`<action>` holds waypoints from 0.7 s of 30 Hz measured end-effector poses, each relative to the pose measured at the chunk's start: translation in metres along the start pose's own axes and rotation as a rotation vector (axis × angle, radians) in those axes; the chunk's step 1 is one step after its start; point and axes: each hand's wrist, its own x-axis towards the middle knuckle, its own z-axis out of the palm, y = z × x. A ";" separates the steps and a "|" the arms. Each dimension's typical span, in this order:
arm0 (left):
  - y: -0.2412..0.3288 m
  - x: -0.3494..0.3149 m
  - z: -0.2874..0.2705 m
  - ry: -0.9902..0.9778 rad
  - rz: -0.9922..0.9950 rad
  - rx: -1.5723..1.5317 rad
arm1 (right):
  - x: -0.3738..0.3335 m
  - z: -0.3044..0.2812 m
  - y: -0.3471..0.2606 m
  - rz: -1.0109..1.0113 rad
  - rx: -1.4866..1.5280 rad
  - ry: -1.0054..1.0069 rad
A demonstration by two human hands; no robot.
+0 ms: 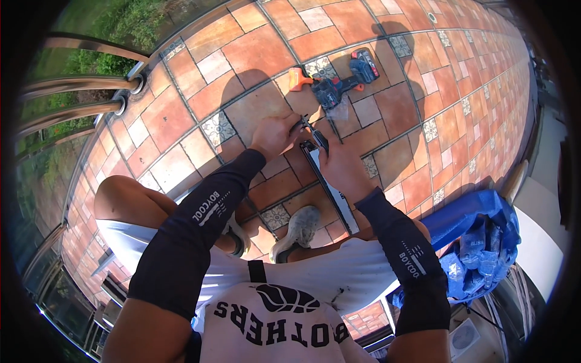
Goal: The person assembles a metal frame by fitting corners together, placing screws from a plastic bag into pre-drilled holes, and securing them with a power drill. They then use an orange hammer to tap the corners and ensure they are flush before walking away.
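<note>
My right hand (344, 166) is closed around a hand tool with dark handles, apparently pliers (319, 138), its metal jaws pointing up toward my left hand. My left hand (275, 134) is closed at the tool's jaw end, fingers pinched at something small and dark that I cannot make out. Under my right hand runs a long, narrow white bar with black edges (340, 209), stretching from below the tool back toward my right leg. Just beyond my hands, a cordless power tool (330, 92) lies on its side on the tiles, its battery (364, 66) toward the far right.
An orange object (297, 79) touches the power tool's left end. Curved metal rails (75, 86) stand at the left, with plants behind. At the right sits a blue bag (478, 242) with plastic-wrapped contents. My shoe (302, 227) is planted on the tiled floor (169, 121) close to the bar.
</note>
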 end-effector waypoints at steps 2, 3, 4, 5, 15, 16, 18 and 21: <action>-0.002 0.001 -0.001 -0.011 -0.004 -0.005 | -0.001 0.001 -0.002 0.009 -0.019 -0.005; -0.003 0.002 -0.001 -0.015 0.000 0.008 | -0.001 0.000 -0.002 0.001 -0.033 0.008; -0.004 0.002 -0.001 -0.019 0.002 0.022 | 0.000 -0.001 -0.004 -0.008 -0.046 0.019; -0.004 0.002 -0.001 -0.019 0.001 0.021 | 0.001 -0.002 -0.006 -0.008 -0.047 0.018; 0.000 0.000 0.001 -0.019 0.014 0.081 | 0.014 -0.016 -0.016 -0.033 -0.063 -0.029; 0.002 0.000 0.001 -0.017 0.023 0.079 | 0.014 -0.019 -0.016 -0.028 -0.063 -0.030; 0.004 0.001 0.002 -0.010 0.037 0.083 | 0.017 -0.020 -0.013 -0.031 -0.101 -0.046; 0.004 0.000 0.002 -0.005 0.037 0.080 | 0.027 -0.017 -0.010 -0.061 -0.172 -0.077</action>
